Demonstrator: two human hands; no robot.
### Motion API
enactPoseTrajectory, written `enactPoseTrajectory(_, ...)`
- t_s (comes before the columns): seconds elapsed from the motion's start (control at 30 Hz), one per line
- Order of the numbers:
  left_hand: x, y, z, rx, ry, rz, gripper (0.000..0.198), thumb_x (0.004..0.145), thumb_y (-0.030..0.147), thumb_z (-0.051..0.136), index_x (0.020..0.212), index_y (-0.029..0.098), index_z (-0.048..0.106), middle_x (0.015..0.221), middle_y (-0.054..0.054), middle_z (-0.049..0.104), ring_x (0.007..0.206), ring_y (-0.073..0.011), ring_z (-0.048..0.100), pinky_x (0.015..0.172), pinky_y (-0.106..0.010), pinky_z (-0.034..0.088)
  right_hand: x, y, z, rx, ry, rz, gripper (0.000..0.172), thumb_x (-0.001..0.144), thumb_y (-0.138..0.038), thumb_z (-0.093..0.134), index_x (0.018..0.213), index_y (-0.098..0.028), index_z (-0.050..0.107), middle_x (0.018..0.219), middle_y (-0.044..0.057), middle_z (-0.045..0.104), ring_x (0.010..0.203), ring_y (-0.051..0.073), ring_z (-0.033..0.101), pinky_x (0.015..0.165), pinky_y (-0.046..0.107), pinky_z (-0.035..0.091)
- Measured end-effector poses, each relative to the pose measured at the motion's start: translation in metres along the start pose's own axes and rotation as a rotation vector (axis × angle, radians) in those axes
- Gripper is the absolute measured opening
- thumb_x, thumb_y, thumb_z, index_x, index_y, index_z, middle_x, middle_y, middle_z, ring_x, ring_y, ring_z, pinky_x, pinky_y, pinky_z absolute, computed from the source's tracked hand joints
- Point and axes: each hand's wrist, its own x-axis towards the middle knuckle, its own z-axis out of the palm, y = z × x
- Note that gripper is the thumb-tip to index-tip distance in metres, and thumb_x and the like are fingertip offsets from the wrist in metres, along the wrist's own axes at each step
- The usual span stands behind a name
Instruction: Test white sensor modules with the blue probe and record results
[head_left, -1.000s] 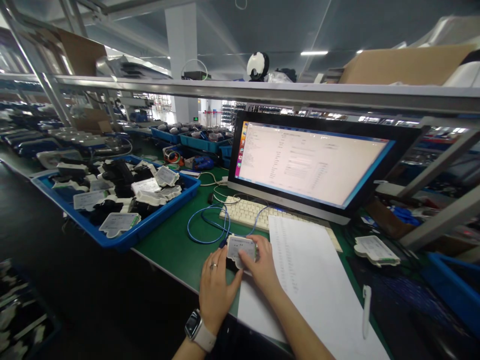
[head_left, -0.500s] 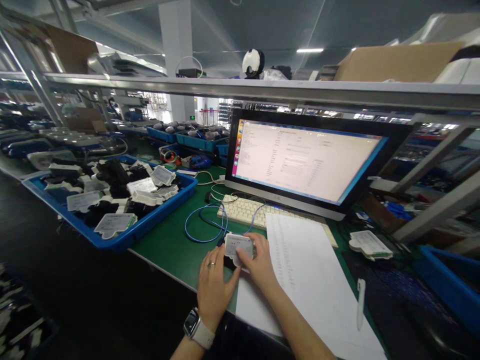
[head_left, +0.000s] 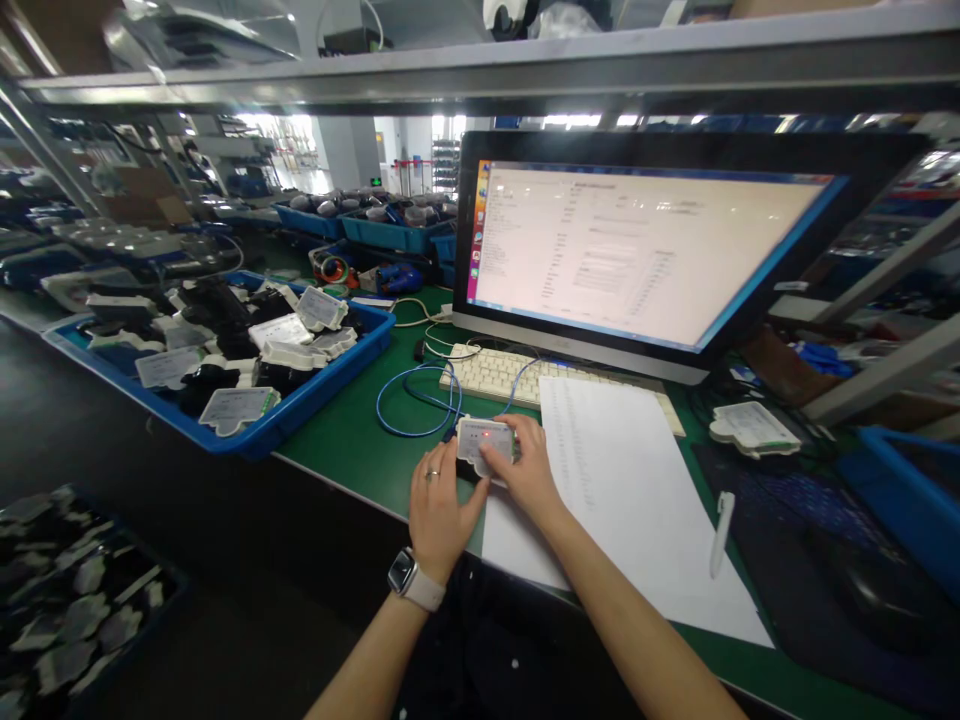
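In our two hands (head_left: 441,508) (head_left: 531,470) at lower centre we count one white module (head_left: 471,437); elsewhere, one more module (head_left: 754,428) at right, one pen (head_left: 721,535), one keyboard (head_left: 495,375), one monitor (head_left: 637,260). Ours lies label up, long axis roughly left-right, stepped edge toward the frame's bottom. Our right hand pinches it, thumb on top; our left hand's fingers line its left side, grip uncertain.

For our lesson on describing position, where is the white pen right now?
In the head view, the white pen lies right of the right hand, at the paper's right edge, beside the dark mat.
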Motion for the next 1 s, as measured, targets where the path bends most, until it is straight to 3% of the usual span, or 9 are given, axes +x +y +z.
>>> enactPoseTrajectory(1.0, -0.0016, -0.0028, 0.001, 0.007, 0.002, 0.004, 0.053, 0.085, 0.039, 0.054, 0.128, 0.012, 0.041, 0.118, -0.016, 0.056, 0.112, -0.0295, 0.051, 0.095, -0.045, 0.042, 0.0003, 0.0003, 0.0009, 0.022, 0.0, -0.005, 0.028, 0.077, -0.033, 0.059, 0.103, -0.024, 0.055, 0.103, 0.006, 0.051, 0.099, 0.026, 0.048, 0.084, 0.042, 0.042)
